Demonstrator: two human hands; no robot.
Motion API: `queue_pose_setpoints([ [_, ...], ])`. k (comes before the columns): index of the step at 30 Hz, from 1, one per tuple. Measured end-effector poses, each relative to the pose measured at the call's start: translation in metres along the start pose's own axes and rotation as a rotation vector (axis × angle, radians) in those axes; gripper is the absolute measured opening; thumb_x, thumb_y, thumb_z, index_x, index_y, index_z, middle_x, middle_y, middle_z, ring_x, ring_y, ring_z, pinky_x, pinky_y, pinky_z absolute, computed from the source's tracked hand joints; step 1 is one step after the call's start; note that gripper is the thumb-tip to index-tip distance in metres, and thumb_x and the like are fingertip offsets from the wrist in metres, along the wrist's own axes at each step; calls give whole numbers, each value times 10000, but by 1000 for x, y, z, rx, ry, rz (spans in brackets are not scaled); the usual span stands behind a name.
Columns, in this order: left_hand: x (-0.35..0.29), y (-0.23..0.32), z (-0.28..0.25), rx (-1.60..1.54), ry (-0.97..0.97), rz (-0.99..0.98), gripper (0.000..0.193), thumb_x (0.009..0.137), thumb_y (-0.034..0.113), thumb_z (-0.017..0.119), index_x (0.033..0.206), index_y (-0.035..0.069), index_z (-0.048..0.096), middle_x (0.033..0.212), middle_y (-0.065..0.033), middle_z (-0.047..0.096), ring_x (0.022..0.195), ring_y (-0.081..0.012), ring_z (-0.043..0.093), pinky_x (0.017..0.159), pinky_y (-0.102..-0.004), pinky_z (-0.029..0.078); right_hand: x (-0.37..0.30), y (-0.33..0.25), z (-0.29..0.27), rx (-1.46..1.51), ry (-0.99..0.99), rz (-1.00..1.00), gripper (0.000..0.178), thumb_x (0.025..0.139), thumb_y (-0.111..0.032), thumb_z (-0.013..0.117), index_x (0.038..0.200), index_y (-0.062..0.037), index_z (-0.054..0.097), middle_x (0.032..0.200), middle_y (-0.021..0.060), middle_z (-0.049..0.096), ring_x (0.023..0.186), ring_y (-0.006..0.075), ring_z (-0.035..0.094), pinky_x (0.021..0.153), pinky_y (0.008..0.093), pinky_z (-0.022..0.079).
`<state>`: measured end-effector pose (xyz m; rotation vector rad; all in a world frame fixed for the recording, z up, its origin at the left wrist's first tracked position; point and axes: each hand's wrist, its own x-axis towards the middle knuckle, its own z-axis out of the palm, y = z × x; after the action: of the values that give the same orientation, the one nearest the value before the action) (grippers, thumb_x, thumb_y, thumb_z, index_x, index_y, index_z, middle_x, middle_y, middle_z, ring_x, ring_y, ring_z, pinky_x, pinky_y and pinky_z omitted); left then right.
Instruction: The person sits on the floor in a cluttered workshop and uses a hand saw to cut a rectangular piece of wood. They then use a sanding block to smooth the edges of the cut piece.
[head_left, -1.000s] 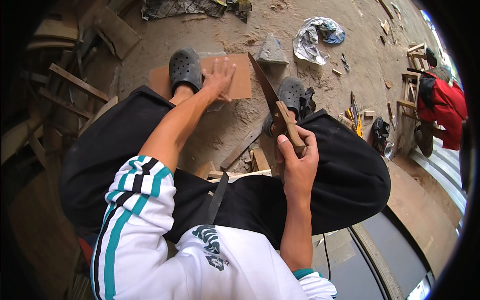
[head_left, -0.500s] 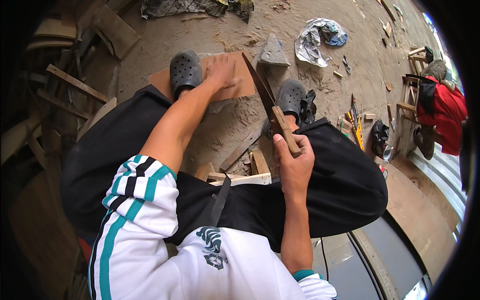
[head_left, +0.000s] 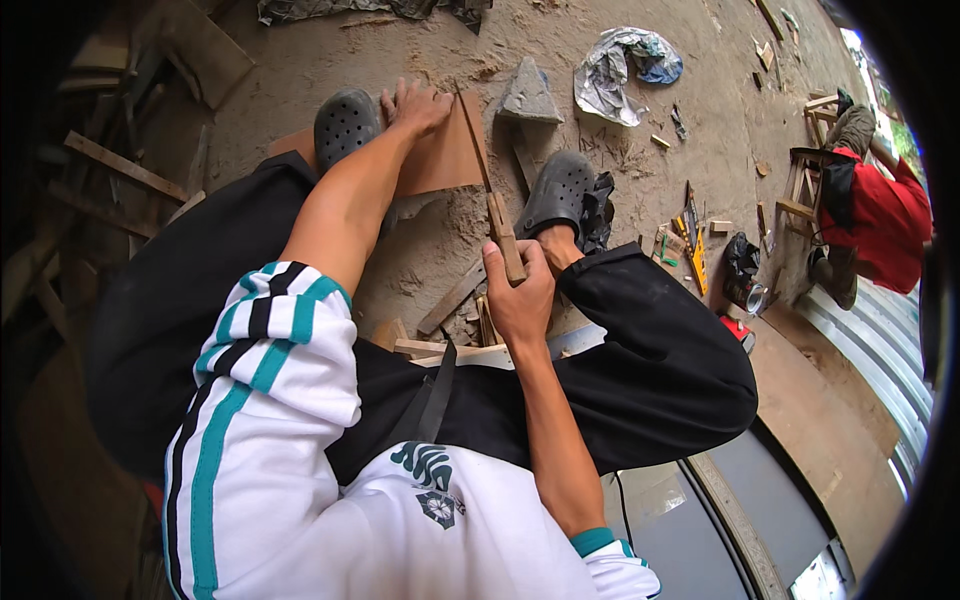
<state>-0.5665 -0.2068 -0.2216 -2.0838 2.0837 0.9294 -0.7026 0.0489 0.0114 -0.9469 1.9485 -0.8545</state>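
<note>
I see my left hand (head_left: 418,104) flat on the far end of a thin brown board (head_left: 440,160), fingers spread, pressing it to the sandy floor (head_left: 330,60); nothing gripped. The board lies on the ground between my two dark clogs, left clog (head_left: 345,125) standing on its left part, right clog (head_left: 560,190) just off to the right. Right hand (head_left: 520,295) is closed tight round the wooden handle of a saw (head_left: 490,195); blade runs away from me, w/ its far end at the board's right edge. Near my knees: a few wood offcuts (head_left: 440,345) in a loose pile. Far side: a grey stone block (head_left: 528,92) and a crumpled plastic bag (head_left: 625,70). Far right, well apart, another person in red (head_left: 880,215) sits by a small wooden stool (head_left: 805,185).
</note>
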Motion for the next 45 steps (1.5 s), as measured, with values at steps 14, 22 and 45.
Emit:
queue_pose_setpoints([
  [14,14,-19,6,121,207,257,453,883,507,454,1030,200,753,1156,-41,693,1269,-262,492,1135,-605,54,-4,4,5,-34,-14,-58,228,894,-193,691,835,-14,563,539,104,559,481,187,585,499,331,448],
  [22,19,-20,22,63,376,281,313,832,436,565,820,206,777,891,-13,734,971,-192,652,1088,-465,273,-10,10,4,-62,-40,-47,194,894,-154,700,822,-29,570,553,43,569,485,102,542,480,270,425],
  [45,21,-21,14,37,346,322,358,832,479,558,849,195,776,785,-83,714,762,-289,674,772,-408,493,9,0,1,-45,-73,14,213,884,-148,687,785,-11,558,517,92,530,442,158,541,464,326,413],
])
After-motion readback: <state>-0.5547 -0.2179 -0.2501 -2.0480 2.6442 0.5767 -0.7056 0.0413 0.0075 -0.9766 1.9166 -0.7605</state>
